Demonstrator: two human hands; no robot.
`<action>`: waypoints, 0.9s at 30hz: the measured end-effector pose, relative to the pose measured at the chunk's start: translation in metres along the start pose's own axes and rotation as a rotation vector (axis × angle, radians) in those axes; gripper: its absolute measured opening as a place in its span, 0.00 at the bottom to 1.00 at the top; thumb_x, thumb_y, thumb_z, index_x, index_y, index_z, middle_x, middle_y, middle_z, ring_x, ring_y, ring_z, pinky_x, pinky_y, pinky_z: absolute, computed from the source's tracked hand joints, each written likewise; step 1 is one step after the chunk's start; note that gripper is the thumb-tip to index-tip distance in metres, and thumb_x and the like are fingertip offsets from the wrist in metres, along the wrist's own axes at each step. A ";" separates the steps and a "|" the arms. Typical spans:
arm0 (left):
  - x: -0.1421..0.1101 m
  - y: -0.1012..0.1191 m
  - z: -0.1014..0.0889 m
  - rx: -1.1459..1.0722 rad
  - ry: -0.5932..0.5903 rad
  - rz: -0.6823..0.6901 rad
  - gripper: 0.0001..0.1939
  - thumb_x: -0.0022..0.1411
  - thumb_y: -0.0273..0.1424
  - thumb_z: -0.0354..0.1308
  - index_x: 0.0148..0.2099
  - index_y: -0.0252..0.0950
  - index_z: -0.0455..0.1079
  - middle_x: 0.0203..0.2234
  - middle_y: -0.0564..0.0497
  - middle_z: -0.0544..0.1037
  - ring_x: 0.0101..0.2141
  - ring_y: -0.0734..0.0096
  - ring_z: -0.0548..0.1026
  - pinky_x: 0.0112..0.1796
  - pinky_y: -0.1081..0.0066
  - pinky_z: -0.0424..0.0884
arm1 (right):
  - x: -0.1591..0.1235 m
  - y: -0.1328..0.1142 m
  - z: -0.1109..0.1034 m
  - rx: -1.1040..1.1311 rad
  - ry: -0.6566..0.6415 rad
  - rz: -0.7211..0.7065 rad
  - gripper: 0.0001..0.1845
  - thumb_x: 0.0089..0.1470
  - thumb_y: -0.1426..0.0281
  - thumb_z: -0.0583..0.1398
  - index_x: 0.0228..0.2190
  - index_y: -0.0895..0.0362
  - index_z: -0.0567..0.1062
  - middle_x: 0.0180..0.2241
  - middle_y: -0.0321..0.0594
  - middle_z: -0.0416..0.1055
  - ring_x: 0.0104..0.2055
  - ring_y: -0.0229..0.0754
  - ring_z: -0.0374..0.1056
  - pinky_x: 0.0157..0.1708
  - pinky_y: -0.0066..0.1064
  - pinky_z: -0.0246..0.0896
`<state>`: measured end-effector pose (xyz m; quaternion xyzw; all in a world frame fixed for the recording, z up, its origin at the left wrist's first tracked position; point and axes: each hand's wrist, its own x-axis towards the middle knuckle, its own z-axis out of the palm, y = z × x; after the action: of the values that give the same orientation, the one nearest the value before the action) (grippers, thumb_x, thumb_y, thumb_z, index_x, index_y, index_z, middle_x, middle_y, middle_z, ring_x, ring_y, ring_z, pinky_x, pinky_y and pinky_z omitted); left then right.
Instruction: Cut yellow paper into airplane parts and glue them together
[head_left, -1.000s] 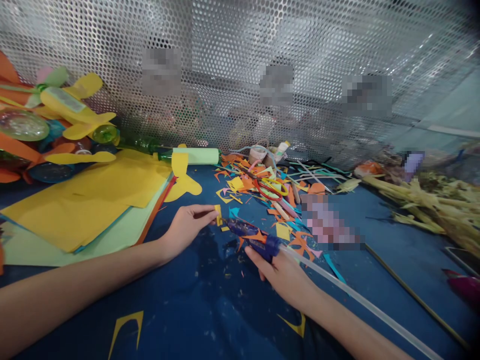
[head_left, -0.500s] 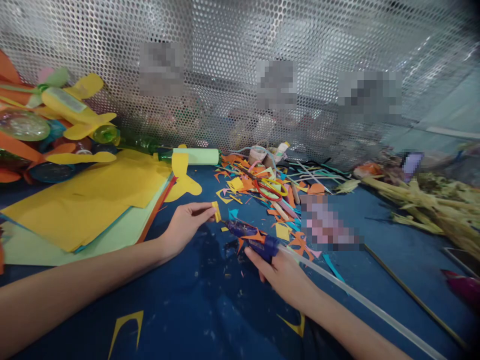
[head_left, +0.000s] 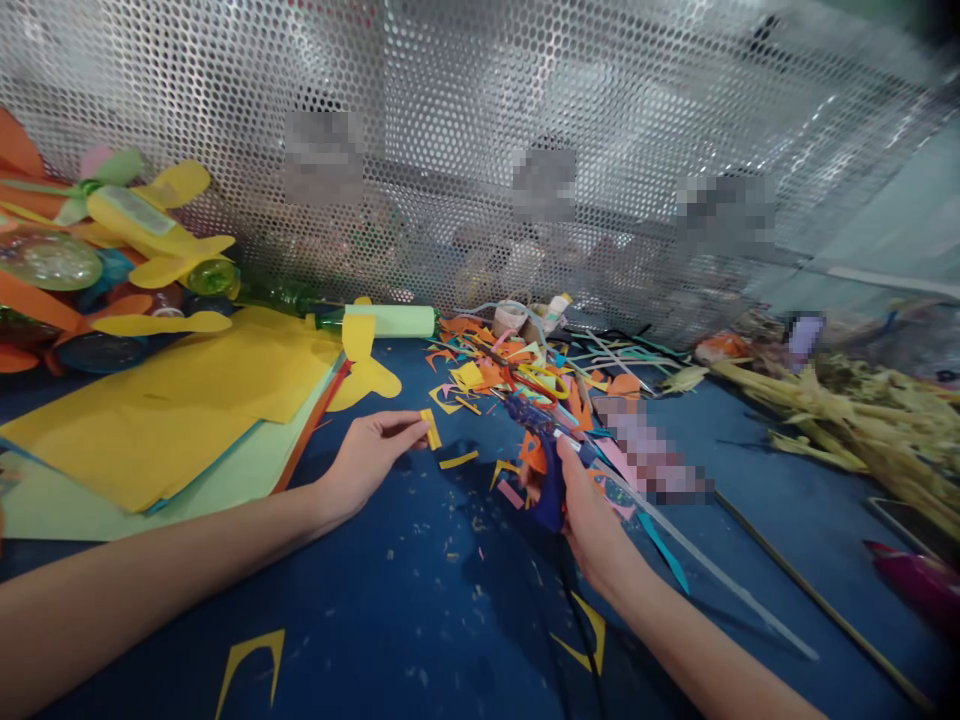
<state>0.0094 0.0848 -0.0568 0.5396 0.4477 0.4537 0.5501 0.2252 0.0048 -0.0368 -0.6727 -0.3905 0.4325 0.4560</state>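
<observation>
Between the thumb and fingers of my left hand, a small folded yellow paper strip is pinched above the blue table. My right hand grips a dark blue glue gun by its handle, with a long translucent glue stick sticking out of the back. The gun's nozzle end points up and left, apart from the strip. Just beyond my left hand lies a yellow paper cutout with rounded lobes. Behind it rests a green bottle wrapped in pale green paper.
Stacked coloured paper lies at left, below bottles with paper propellers. Paper scraps and red-yellow-handled scissors fill the middle. Dry husks and a thin stick lie right. A perforated metal screen stands behind.
My right hand has drawn the glue gun right, away from the yellow strip, and tipped it more upright. My left hand has barely moved and still pinches the strip.
</observation>
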 end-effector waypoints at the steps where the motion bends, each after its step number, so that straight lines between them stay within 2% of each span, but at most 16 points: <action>1: 0.000 0.000 0.000 0.009 -0.003 0.003 0.13 0.50 0.37 0.62 0.37 0.35 0.75 0.29 0.51 0.78 0.30 0.72 0.74 0.35 0.73 0.70 | -0.001 -0.001 0.000 0.009 0.031 0.065 0.27 0.51 0.47 0.47 0.27 0.55 0.72 0.22 0.39 0.73 0.22 0.41 0.68 0.16 0.28 0.57; 3: 0.000 0.000 0.000 0.025 -0.006 0.008 0.12 0.50 0.36 0.61 0.36 0.35 0.75 0.28 0.51 0.78 0.29 0.72 0.74 0.35 0.73 0.70 | -0.004 -0.004 0.002 0.079 0.055 0.187 0.23 0.49 0.48 0.51 0.25 0.54 0.70 0.22 0.39 0.73 0.21 0.40 0.67 0.14 0.27 0.54; 4: 0.000 0.000 0.000 0.031 -0.009 0.011 0.12 0.51 0.36 0.61 0.36 0.35 0.75 0.28 0.51 0.78 0.29 0.72 0.74 0.34 0.74 0.70 | -0.005 -0.005 0.003 0.124 0.040 0.199 0.21 0.49 0.49 0.52 0.25 0.54 0.70 0.22 0.39 0.73 0.21 0.40 0.67 0.13 0.26 0.53; 8: 0.000 0.000 -0.001 0.049 -0.013 0.020 0.12 0.51 0.36 0.61 0.36 0.35 0.75 0.26 0.51 0.78 0.29 0.71 0.74 0.34 0.74 0.70 | -0.006 -0.006 0.007 0.314 -0.061 0.208 0.15 0.48 0.55 0.58 0.25 0.54 0.70 0.26 0.39 0.74 0.25 0.40 0.69 0.17 0.25 0.60; 14: -0.001 0.000 -0.001 0.058 -0.021 0.027 0.13 0.51 0.37 0.61 0.37 0.35 0.75 0.26 0.52 0.78 0.29 0.70 0.74 0.34 0.73 0.70 | 0.000 -0.006 0.001 0.386 -0.120 0.204 0.11 0.47 0.60 0.61 0.28 0.55 0.72 0.30 0.38 0.74 0.28 0.38 0.70 0.23 0.24 0.66; 20: 0.000 -0.002 -0.001 0.047 -0.024 0.038 0.12 0.51 0.37 0.61 0.36 0.35 0.74 0.27 0.51 0.78 0.29 0.71 0.74 0.34 0.73 0.70 | 0.013 -0.003 -0.016 0.313 -0.137 0.246 0.10 0.51 0.63 0.60 0.29 0.57 0.73 0.26 0.36 0.74 0.23 0.33 0.69 0.20 0.20 0.66; 22: 0.000 -0.002 -0.001 0.049 -0.023 0.040 0.12 0.51 0.37 0.61 0.36 0.35 0.74 0.27 0.51 0.78 0.29 0.70 0.74 0.34 0.72 0.71 | 0.015 -0.003 -0.023 0.262 -0.191 0.258 0.11 0.52 0.62 0.59 0.29 0.58 0.73 0.26 0.37 0.74 0.23 0.32 0.70 0.20 0.19 0.65; 24: 0.000 -0.002 -0.001 0.053 -0.023 0.042 0.13 0.50 0.37 0.61 0.36 0.35 0.74 0.27 0.50 0.78 0.29 0.69 0.75 0.35 0.71 0.71 | 0.015 -0.005 -0.030 0.181 -0.257 0.270 0.14 0.54 0.60 0.57 0.30 0.59 0.73 0.27 0.40 0.75 0.23 0.33 0.71 0.20 0.18 0.65; 27: 0.001 -0.001 0.000 0.039 -0.015 0.025 0.13 0.49 0.37 0.61 0.36 0.34 0.74 0.28 0.50 0.79 0.29 0.68 0.75 0.36 0.70 0.71 | 0.015 -0.010 -0.038 -0.006 -0.222 0.277 0.17 0.54 0.58 0.55 0.27 0.59 0.73 0.23 0.41 0.75 0.20 0.33 0.70 0.17 0.19 0.65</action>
<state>0.0095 0.0856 -0.0581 0.5592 0.4456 0.4478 0.5369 0.2644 0.0113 -0.0231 -0.6694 -0.3434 0.5615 0.3444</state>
